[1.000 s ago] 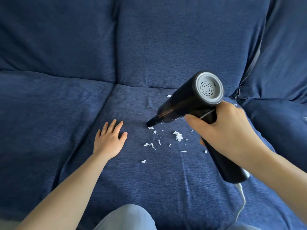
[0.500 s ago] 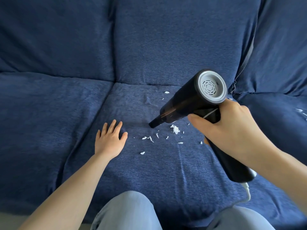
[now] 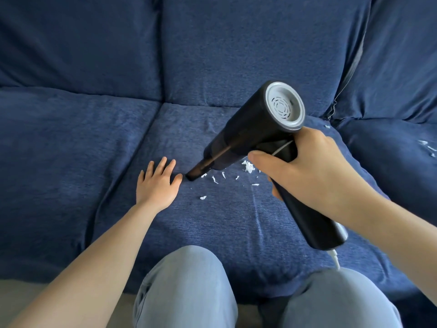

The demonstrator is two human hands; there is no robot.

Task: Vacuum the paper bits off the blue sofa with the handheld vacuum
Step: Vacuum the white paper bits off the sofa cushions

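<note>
My right hand (image 3: 307,171) grips the handle of a black handheld vacuum (image 3: 250,131) with a grey vented rear cap. Its narrow nozzle tip (image 3: 192,176) touches the middle seat cushion of the blue sofa (image 3: 212,233). Several white paper bits (image 3: 247,166) lie scattered on the cushion just right of the nozzle, the largest clump partly under the vacuum body. One lone bit (image 3: 203,198) lies nearer me. My left hand (image 3: 157,183) rests flat on the cushion with fingers straight, its thumb almost at the nozzle tip.
More paper bits (image 3: 426,147) lie on the right seat cushion. A white cord (image 3: 335,259) hangs from the handle's bottom end. My knees in light blue jeans (image 3: 186,287) press against the sofa's front edge. Back cushions rise behind the seat.
The nozzle has moved left and down onto the cushion, close to my left thumb. Bits farther back on the cushion are no longer seen. The view has drawn back, showing my knees.
</note>
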